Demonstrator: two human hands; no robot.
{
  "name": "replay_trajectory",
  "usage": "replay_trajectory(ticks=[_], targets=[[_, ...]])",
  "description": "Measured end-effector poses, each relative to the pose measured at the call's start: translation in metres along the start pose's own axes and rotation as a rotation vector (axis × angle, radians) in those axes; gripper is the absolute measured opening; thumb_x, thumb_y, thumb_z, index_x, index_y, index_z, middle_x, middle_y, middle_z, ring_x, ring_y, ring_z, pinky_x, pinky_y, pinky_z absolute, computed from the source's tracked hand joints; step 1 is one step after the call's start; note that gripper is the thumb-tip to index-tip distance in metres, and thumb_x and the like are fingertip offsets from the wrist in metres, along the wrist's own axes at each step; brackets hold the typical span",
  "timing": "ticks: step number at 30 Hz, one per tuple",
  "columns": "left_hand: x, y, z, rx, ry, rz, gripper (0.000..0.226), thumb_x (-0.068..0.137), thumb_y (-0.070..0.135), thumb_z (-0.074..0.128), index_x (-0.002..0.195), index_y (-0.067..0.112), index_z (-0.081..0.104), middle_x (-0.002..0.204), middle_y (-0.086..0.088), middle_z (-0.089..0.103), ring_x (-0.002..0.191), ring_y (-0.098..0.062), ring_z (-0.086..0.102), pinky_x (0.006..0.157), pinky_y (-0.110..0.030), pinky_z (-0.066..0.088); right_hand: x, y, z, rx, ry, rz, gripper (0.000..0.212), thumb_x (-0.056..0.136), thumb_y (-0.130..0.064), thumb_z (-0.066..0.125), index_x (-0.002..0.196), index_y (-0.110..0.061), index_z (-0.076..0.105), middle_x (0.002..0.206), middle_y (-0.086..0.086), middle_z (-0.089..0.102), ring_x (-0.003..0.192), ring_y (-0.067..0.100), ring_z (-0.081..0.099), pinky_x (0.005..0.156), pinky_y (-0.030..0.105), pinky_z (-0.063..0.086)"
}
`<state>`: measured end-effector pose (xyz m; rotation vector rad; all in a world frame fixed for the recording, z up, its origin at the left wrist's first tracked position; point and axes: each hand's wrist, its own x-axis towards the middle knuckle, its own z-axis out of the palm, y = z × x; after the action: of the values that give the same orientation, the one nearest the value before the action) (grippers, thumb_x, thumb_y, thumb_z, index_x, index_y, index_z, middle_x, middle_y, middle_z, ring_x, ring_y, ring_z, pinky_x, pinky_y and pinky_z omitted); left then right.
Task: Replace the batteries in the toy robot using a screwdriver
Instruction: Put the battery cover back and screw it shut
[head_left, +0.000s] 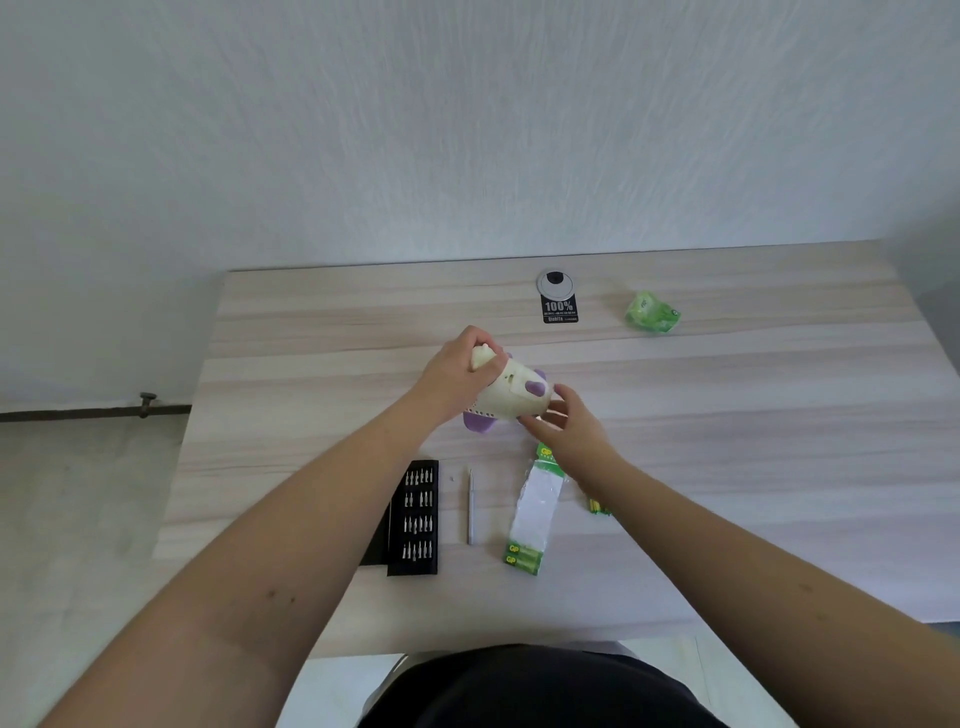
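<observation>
The cream and purple toy robot (511, 392) lies tilted on the wooden table (727, 415) at its middle. My left hand (457, 371) grips its upper left end. At the robot's lower right side my right hand (569, 423) has its fingertips pinched against the body; what they pinch is too small to tell. The thin grey screwdriver (470, 506) lies on the table below the robot, untouched. A green battery pack (530, 525) with two batteries at its near end lies right of it. Loose green batteries (598, 506) peek out beside my right forearm.
A black open case of screwdriver bits (415, 519) lies left of the screwdriver. A crumpled green wrapper (652, 312) sits at the back right. A cable grommet with a black sticker (558, 299) is at the back edge. A tiny screw (452, 479) rests near the screwdriver tip.
</observation>
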<state>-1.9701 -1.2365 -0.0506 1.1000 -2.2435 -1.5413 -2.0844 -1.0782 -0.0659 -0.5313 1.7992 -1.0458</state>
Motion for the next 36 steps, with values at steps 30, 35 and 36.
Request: replay_trajectory(ticks=[30,35,36], targets=[[-0.100,-0.084,-0.036,0.319,0.201,0.052,0.010,0.090,0.024,0.059,0.095,0.017,0.064,0.089,0.006,0.063,0.080,-0.014,0.055,0.076,-0.038,0.050,-0.027,0.045,0.125,-0.979,-0.034,0.172,0.027,0.095,-0.004,0.040,0.119,0.000,0.051,0.116,0.017,0.059,0.108,0.035,0.060,0.079,0.038,0.048],[-0.118,-0.106,-0.017,0.565,-0.078,0.129,0.011,0.087,0.026,0.064,0.092,0.016,0.067,0.091,0.000,0.065,0.089,-0.021,0.058,0.079,-0.034,0.045,-0.028,0.043,0.132,-1.004,-0.017,0.175,0.023,0.093,-0.002,0.042,0.113,-0.001,0.051,0.115,0.015,0.061,0.106,0.033,0.061,0.076,0.035,0.049],[-0.119,-0.107,-0.013,0.605,-0.086,0.158,0.012,0.087,0.026,0.064,0.093,0.017,0.067,0.092,0.000,0.066,0.091,-0.022,0.058,0.079,-0.034,0.043,-0.028,0.042,0.132,-0.981,-0.021,0.182,0.021,0.092,-0.003,0.043,0.111,-0.002,0.051,0.112,0.014,0.061,0.104,0.033,0.062,0.073,0.035,0.048]])
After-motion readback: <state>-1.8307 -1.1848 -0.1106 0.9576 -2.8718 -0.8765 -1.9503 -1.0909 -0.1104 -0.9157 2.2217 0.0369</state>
